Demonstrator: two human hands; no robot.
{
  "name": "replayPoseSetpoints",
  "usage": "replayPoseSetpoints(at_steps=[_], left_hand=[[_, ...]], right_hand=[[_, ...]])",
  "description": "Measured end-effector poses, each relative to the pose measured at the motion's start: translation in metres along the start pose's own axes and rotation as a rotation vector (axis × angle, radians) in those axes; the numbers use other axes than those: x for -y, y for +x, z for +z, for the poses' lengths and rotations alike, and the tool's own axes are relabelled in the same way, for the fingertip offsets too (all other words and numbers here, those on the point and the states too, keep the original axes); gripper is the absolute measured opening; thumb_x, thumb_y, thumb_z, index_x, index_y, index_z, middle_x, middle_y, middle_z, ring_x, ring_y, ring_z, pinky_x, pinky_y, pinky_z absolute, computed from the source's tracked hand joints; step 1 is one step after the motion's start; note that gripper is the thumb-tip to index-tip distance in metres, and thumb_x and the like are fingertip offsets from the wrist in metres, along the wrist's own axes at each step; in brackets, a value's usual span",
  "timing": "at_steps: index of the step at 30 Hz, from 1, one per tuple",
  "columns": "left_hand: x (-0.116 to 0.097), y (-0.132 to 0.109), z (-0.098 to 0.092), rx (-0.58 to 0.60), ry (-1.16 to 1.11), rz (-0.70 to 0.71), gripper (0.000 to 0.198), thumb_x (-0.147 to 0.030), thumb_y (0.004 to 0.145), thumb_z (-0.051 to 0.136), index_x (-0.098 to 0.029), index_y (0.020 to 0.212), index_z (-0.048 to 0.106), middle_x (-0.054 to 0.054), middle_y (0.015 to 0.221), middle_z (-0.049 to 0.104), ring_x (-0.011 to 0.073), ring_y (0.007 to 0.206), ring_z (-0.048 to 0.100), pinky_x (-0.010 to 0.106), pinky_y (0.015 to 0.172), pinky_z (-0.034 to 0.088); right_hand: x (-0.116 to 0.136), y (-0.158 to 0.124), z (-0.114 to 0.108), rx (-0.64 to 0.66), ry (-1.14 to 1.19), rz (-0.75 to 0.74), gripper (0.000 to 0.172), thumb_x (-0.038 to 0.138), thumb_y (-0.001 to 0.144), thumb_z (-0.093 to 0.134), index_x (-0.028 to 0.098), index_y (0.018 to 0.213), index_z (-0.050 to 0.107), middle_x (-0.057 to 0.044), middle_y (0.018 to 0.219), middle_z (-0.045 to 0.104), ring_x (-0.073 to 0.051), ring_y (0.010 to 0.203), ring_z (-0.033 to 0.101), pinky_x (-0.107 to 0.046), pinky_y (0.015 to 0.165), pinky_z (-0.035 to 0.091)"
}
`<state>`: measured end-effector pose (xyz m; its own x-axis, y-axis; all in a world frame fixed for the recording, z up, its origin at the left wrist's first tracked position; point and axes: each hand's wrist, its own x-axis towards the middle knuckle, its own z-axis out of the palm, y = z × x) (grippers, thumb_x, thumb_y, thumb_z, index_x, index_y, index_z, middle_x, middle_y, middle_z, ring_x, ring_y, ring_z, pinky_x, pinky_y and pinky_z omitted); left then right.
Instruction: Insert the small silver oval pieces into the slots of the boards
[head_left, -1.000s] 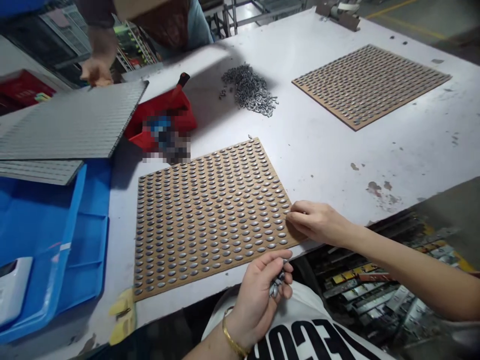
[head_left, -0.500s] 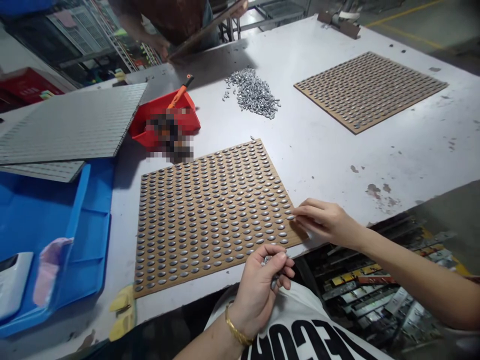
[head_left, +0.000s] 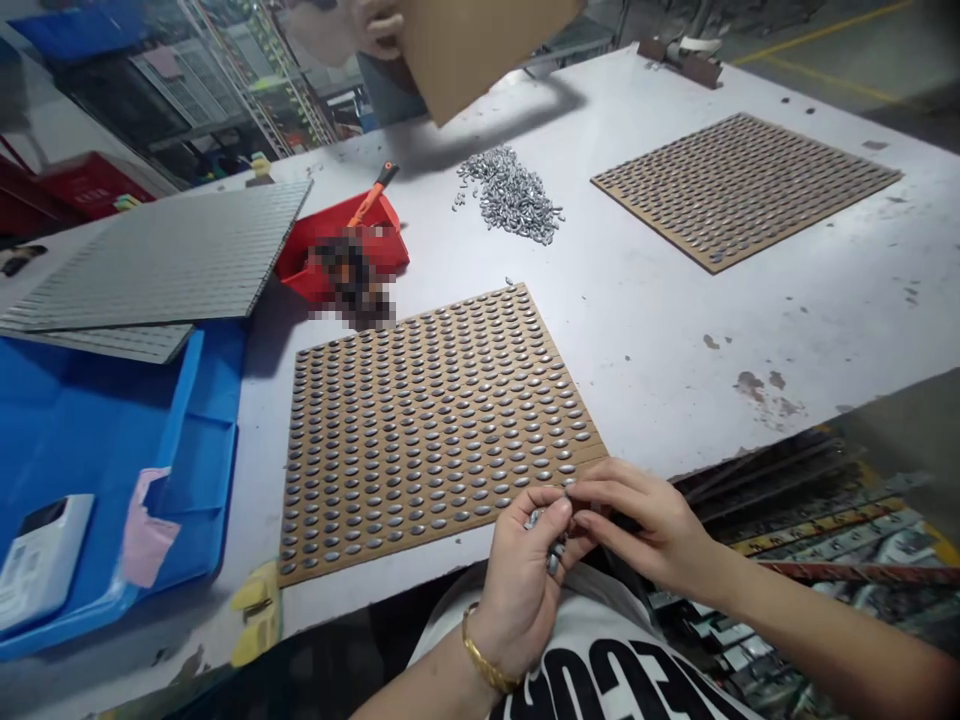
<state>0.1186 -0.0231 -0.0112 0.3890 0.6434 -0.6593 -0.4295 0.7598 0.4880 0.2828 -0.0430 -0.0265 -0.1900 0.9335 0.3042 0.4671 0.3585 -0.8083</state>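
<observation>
My left hand (head_left: 529,555) is closed around several small silver oval metal pieces (head_left: 553,560), which show between the fingers. A gold bracelet circles that wrist. The fingers of my right hand (head_left: 645,515) are pinched together against the left thumb and fingertips; what they grip, if anything, is hidden. Both hands are at the near right corner of a brown board (head_left: 604,440), which carries rows of the same oval pieces. Along the board's right edge a strip of bare brown shows, and its near right corner lies partly behind my right hand.
Beyond the board lies a heap of loose oval pieces (head_left: 510,195). A second filled board (head_left: 712,262) rests at the right. Grey ribbed panels (head_left: 172,260) overlap a blue bin (head_left: 202,460); a red tray (head_left: 390,245) holds an orange-handled tool. Across the table a person holds a brown sheet (head_left: 480,50).
My right hand has moved from the board's right edge down and left to my left hand. The person opposite has raised and tilted the brown sheet. The view has shifted slightly.
</observation>
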Motion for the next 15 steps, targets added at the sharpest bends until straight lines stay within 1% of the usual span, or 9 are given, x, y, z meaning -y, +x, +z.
replayPoseSetpoints(at_steps=[5, 8, 9, 11, 13, 15], left_hand=[[0.004, -0.003, 0.004, 0.009, -0.05, -0.091, 0.016, -0.028, 0.084, 0.064, -0.012, 0.088, 0.063, 0.006, 0.087, 0.063, 0.0121, 0.078, 0.061, 0.029, 0.079, 0.054], [-0.002, -0.005, 0.007, 0.008, -0.08, -0.136, 0.02, -0.028, 0.084, 0.062, -0.011, 0.094, 0.065, 0.01, 0.093, 0.066, 0.0157, 0.082, 0.064, 0.03, 0.08, 0.054], [-0.006, -0.006, 0.007, 0.004, -0.081, -0.149, 0.022, -0.029, 0.084, 0.062, -0.01, 0.095, 0.064, 0.011, 0.094, 0.066, 0.0173, 0.082, 0.066, 0.03, 0.077, 0.055], [-0.015, -0.008, 0.006, -0.02, -0.081, -0.144, 0.023, -0.031, 0.085, 0.06, -0.011, 0.095, 0.064, 0.011, 0.09, 0.067, 0.0173, 0.074, 0.067, 0.025, 0.065, 0.054], [-0.022, -0.01, 0.003, -0.059, -0.096, -0.097, 0.022, -0.033, 0.085, 0.058, -0.013, 0.091, 0.063, 0.008, 0.079, 0.065, 0.0137, 0.062, 0.063, 0.02, 0.05, 0.047], [-0.024, -0.01, -0.002, -0.087, -0.134, -0.075, 0.02, -0.034, 0.086, 0.057, -0.014, 0.086, 0.061, 0.004, 0.071, 0.061, 0.0105, 0.054, 0.057, 0.019, 0.045, 0.041]], right_hand=[[0.0, -0.001, -0.003, 0.065, -0.069, -0.008, 0.023, 0.015, 0.091, 0.051, 0.021, 0.109, 0.064, -0.008, 0.094, 0.063, -0.018, 0.086, 0.062, -0.031, 0.074, 0.053], [-0.004, -0.002, -0.011, 0.095, -0.026, -0.004, 0.025, 0.014, 0.092, 0.051, 0.022, 0.112, 0.063, -0.007, 0.095, 0.063, -0.018, 0.086, 0.062, -0.029, 0.074, 0.053], [-0.006, -0.001, -0.015, 0.094, 0.005, 0.017, 0.024, 0.015, 0.092, 0.052, 0.023, 0.112, 0.062, -0.007, 0.096, 0.064, -0.017, 0.087, 0.062, -0.029, 0.074, 0.053], [-0.012, 0.0, -0.024, 0.056, 0.058, 0.09, 0.02, 0.018, 0.092, 0.053, 0.023, 0.108, 0.062, -0.006, 0.094, 0.065, -0.017, 0.085, 0.063, -0.027, 0.073, 0.053], [-0.02, 0.002, -0.032, 0.011, 0.067, 0.172, 0.012, 0.023, 0.091, 0.056, 0.023, 0.1, 0.064, -0.005, 0.09, 0.066, -0.017, 0.081, 0.063, -0.027, 0.069, 0.053], [-0.029, 0.005, -0.038, 0.019, 0.048, 0.22, 0.011, 0.028, 0.091, 0.057, 0.022, 0.093, 0.066, -0.005, 0.087, 0.067, -0.017, 0.079, 0.063, -0.027, 0.067, 0.052]])
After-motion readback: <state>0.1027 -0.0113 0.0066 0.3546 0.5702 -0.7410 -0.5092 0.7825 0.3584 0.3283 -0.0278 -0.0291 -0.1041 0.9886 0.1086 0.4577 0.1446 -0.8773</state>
